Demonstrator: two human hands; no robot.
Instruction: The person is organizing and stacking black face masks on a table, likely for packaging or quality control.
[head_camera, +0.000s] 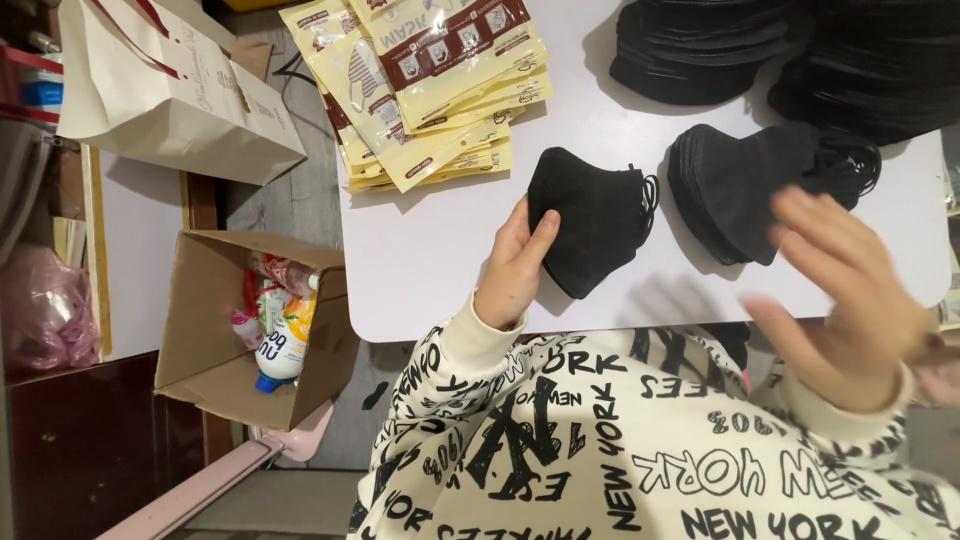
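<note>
A small stack of black face masks (598, 218) lies on the white table (420, 260). My left hand (513, 268) grips its left edge, thumb on top. To the right sits a second, thicker stack of black masks (745, 185). My right hand (845, 290) hovers open and blurred just below and right of that stack, holding nothing. My cream printed sleeves fill the bottom of the view.
A fanned pile of yellow and brown flat packets (430, 90) lies at the table's far left. Big heaps of black masks (790, 55) sit at the back right. Left of the table are a cardboard box (205, 340) with bottles and a cream paper bag (170, 95).
</note>
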